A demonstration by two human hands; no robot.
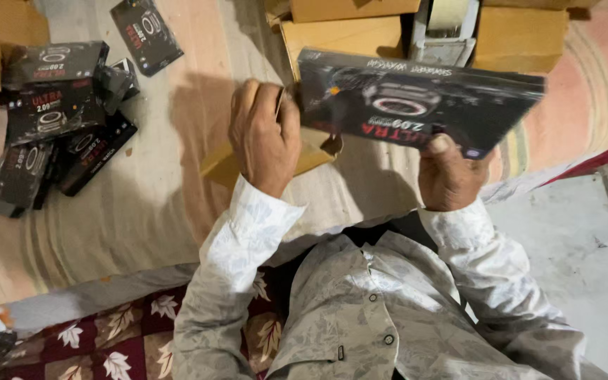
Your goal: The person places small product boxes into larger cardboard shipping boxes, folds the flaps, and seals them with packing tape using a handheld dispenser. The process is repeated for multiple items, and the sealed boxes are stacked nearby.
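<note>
Dim warm indoor light; hard shadows below hands (265, 137) on cloth (142, 183); motion blur, soft edges.

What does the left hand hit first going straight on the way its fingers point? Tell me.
Likely the plain brown cardboard box just beyond the left hand; the knuckles point up the picture toward it. Depth is unclear, so it might pass above it.

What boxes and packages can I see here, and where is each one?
Black flat box: held up at centre by both hands, watch picture on its face.
Brown carton: below the left hand, open, plain.
Pile of black boxes: left on the cloth, same kind.
Single black box: top left, lying flat.
Brown cartons: stacked along the top, plain.
</note>
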